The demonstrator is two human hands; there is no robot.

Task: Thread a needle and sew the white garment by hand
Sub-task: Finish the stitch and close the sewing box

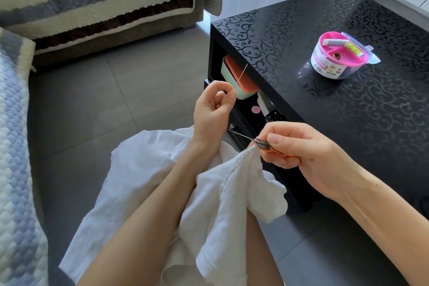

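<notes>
Needle (242, 73) between left fingers (228, 91), snips (261, 144) and white garment (232, 188) in right fingers (277, 139)

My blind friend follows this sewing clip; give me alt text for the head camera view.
A person's left hand pinches a needle while the right hand holds small scissors at the edge of the white garment. A pink sewing kit sits on a black table.
</notes>
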